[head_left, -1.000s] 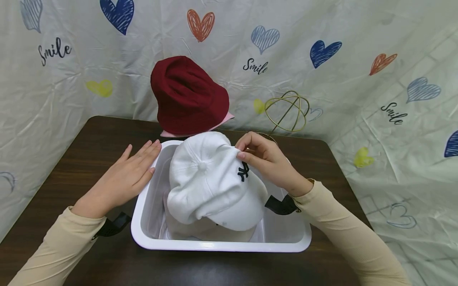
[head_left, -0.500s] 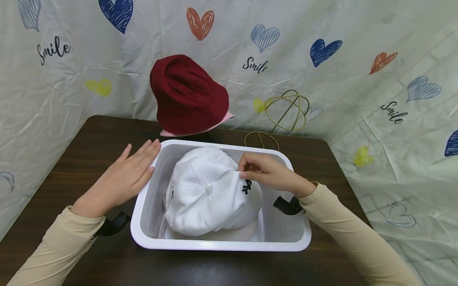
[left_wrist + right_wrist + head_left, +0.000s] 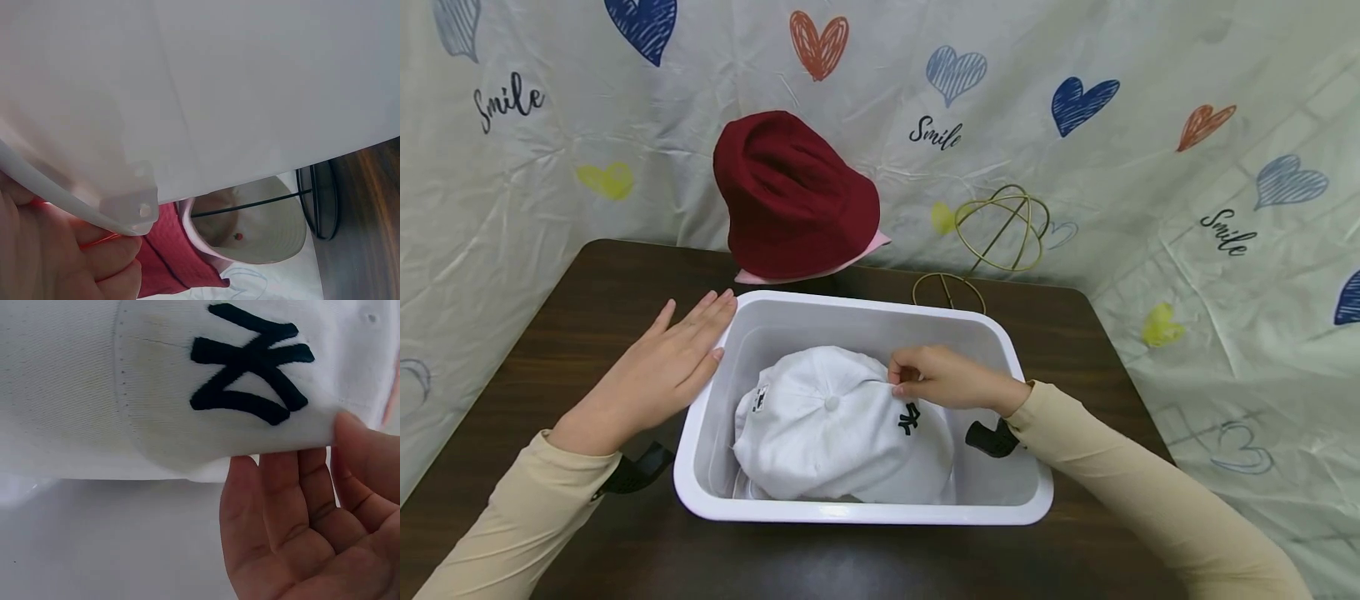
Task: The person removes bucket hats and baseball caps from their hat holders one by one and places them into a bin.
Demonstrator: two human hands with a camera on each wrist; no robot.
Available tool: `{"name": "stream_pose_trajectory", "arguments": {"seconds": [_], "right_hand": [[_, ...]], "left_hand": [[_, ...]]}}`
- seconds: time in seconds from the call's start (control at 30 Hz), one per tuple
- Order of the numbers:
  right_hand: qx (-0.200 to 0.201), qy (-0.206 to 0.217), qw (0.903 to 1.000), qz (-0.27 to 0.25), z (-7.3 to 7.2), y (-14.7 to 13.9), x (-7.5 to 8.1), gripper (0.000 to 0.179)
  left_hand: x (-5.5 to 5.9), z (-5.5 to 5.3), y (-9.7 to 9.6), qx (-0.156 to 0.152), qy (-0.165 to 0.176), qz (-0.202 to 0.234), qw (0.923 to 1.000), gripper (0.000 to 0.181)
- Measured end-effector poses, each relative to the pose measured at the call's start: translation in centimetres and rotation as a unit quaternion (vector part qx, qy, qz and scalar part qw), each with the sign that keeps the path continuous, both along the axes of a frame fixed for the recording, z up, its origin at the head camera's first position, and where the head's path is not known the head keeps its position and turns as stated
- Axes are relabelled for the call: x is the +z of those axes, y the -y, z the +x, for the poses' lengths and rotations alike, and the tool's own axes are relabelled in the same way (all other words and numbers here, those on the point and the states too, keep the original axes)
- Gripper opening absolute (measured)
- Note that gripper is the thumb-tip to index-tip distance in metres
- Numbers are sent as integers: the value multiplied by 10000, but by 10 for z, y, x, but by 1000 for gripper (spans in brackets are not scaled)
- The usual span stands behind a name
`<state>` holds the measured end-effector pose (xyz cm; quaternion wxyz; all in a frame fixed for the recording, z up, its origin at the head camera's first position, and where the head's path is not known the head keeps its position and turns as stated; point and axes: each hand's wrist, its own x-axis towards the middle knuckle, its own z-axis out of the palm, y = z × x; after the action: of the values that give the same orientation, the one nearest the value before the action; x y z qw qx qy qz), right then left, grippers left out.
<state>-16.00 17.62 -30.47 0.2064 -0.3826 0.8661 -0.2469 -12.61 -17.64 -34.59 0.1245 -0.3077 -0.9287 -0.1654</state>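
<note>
A white baseball cap (image 3: pixel 823 425) with a black embroidered logo (image 3: pixel 250 365) lies inside the white plastic basin (image 3: pixel 865 513). My right hand (image 3: pixel 951 377) pinches the cap's fabric beside the logo, thumb on the outer side and fingers behind the cloth, as the right wrist view shows. My left hand (image 3: pixel 651 375) rests on the basin's left rim with its fingers straight. In the left wrist view the left fingers (image 3: pixel 112 256) lie along the underside of the rim. Whatever lies under the cap is mostly hidden.
Behind the basin, a dark red bucket hat (image 3: pixel 797 200) sits over a pink-edged hat (image 3: pixel 877 243) on a wire stand. A gold wire hat stand (image 3: pixel 1000 229) stands to its right. The dark wooden table (image 3: pixel 865 562) meets a heart-printed curtain (image 3: pixel 887 83).
My right hand has lowered the white cap further into the basin, toward me, and it now covers the paler item beneath. The left hand stays on the rim.
</note>
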Motion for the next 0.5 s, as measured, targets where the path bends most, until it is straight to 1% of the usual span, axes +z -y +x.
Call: {"name": "stream_pose_trajectory", "arguments": {"seconds": [0.33,0.5], "right_hand": [[-152,192,9988,414,-12,18,-14,11],[-307,284,9981,442,-14,26,-25,11]], "left_hand": [[0,-1,-1,-29,37,9,10000,55],[-1,-1,0,-26,39,25,10000,55]]}}
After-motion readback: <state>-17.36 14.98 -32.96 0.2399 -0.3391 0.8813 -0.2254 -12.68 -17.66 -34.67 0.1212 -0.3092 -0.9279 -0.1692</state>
